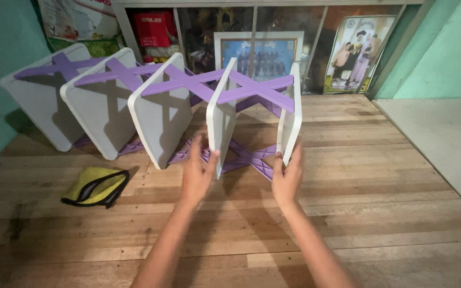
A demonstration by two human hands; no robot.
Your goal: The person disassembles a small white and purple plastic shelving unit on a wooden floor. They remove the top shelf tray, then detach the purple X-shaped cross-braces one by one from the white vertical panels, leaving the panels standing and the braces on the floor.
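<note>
Seen from above, looking down at a wooden plank floor point(380, 213). Lying on its side across the floor, a folding rack point(177, 101) of five white rounded-square panels, joined by purple scissor-style cross bars point(257, 88), stretched out like an accordion from upper left toward the centre.

Left hand point(197, 173) wrapped loosely around the lower edge of the fourth panel point(221, 117), fingers open and curled about the thin rim. Right hand point(286, 178) cupped against the bottom corner of the last panel point(290, 114), fingers spread upward along its edge. Both hands holding, not clenched.

Both forearms reaching forward from the bottom of the view, roughly parallel, wrists nearly straight, palms turned inward toward each other with the two end panels between and beside them.

Likely light, hard plastic: stiff panels, smooth and a little slippery on the flat faces (a judgement from the look alone). Probably floppy as a whole, since the crossed bars pivot. Best gripped at the panel rims, clear of the crossing bars, where fingers could get pinched.

Nearby on the floor, left of the arms, a yellow cloth with black trim point(96, 186). Against the back wall, framed pictures point(257, 53) behind the rack.
</note>
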